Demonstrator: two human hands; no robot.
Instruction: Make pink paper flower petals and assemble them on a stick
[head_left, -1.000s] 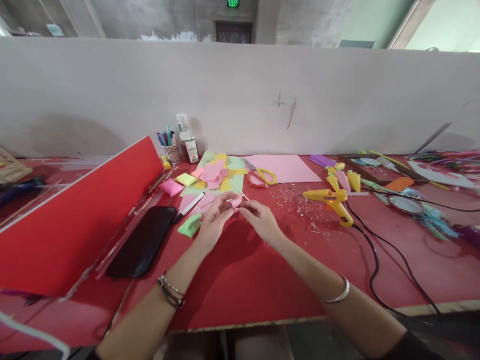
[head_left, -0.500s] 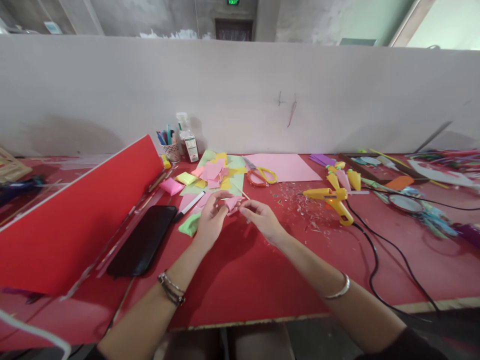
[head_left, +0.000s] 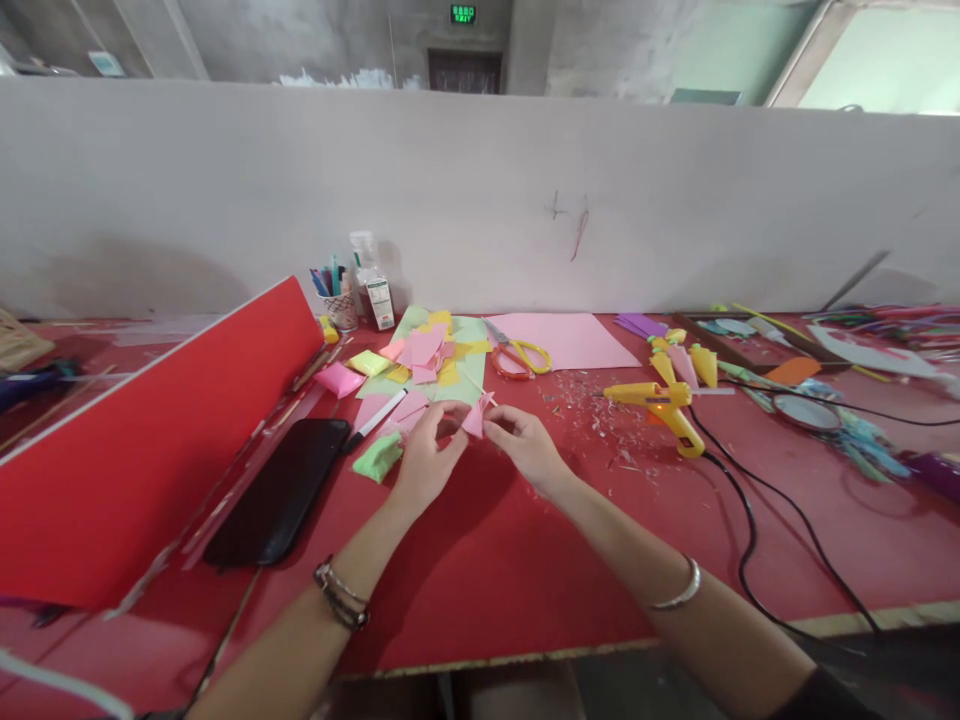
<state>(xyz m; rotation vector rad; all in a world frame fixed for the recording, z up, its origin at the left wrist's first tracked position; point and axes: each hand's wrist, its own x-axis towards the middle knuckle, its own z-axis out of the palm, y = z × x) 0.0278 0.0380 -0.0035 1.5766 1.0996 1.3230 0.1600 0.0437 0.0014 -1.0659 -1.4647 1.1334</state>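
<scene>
A small pink paper piece (head_left: 475,416), folded or rolled into a cone-like shape, is held up between my two hands above the red table. My left hand (head_left: 431,450) pinches its left side with thumb and forefinger. From the right, the fingertips of my right hand (head_left: 525,448) close on its lower right edge. A thin pale stick (head_left: 471,382) shows just behind the paper; whether it touches the paper I cannot tell. Beyond my hands lie pink paper strips (head_left: 424,350) on green and yellow sheets, and scissors (head_left: 517,352) with red and yellow handles.
A yellow glue gun (head_left: 660,405) lies at right among shavings, its black cord (head_left: 739,490) running to the front edge. On the left are a black phone (head_left: 281,490), a marker (head_left: 379,418), a green packet (head_left: 377,457) and a leaning red board (head_left: 165,430).
The pink paper has turned from lying flat and sideways to a more upright cone shape. Both hands have shifted slightly, staying on it. The view has tilted a little.
</scene>
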